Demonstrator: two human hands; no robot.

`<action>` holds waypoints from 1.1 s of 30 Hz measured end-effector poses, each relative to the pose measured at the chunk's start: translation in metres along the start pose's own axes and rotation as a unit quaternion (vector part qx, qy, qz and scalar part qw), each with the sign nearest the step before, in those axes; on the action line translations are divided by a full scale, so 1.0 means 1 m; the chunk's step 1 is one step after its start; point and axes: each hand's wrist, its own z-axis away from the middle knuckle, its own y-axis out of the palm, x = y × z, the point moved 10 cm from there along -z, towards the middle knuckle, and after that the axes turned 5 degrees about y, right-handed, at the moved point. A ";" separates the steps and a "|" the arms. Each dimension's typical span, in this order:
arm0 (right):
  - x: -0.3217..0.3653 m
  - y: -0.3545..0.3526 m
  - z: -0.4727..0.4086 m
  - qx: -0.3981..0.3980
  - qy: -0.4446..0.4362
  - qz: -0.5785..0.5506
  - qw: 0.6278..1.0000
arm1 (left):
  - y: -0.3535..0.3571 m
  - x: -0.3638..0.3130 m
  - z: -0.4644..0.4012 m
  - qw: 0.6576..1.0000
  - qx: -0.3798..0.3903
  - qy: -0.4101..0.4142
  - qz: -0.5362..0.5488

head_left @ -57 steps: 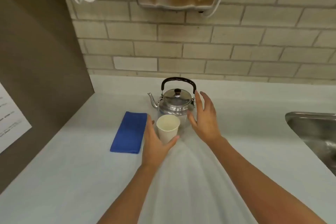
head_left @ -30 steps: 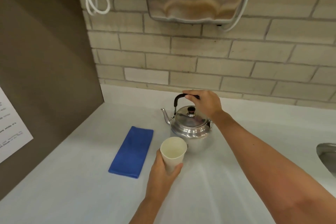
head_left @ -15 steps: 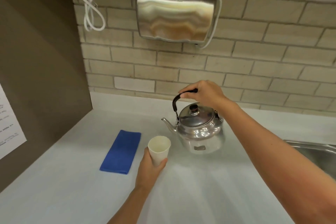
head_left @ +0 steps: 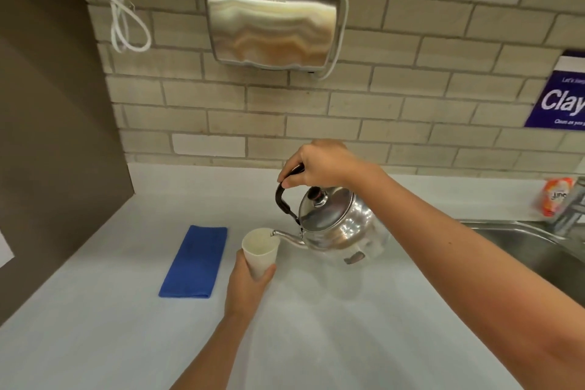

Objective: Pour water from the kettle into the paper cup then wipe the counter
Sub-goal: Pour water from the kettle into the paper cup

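Note:
My right hand (head_left: 319,165) grips the black handle of a shiny steel kettle (head_left: 335,225), which hangs above the counter tilted to the left. Its spout tip sits over the rim of a white paper cup (head_left: 260,253). My left hand (head_left: 247,285) is wrapped around the lower part of the cup, which rests on or just above the pale counter (head_left: 316,326). I cannot make out a stream of water. A folded blue cloth (head_left: 194,261) lies flat on the counter to the left of the cup.
A steel sink (head_left: 522,250) with a tap is set into the counter at the right, an orange packet (head_left: 557,199) beside it. A metal hand dryer (head_left: 272,19) and looped white cord hang on the brick wall. A brown panel (head_left: 57,136) closes the left side.
My right hand took the kettle's handle, lifted it off the counter and tipped its spout left over the cup. My left hand stayed closed on the cup.

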 end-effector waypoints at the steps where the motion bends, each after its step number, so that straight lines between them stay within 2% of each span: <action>1: 0.001 0.000 0.000 0.000 0.000 0.007 1.000 | 0.000 0.000 0.000 1.000 0.000 0.002 -0.001; 8: 0.009 -0.005 0.000 -0.006 -0.011 0.050 0.999 | 0.000 0.003 -0.001 1.000 0.000 0.002 -0.002; 33: 0.015 0.000 0.002 0.002 -0.022 0.052 0.998 | 0.001 0.006 -0.004 1.000 -0.006 0.007 -0.013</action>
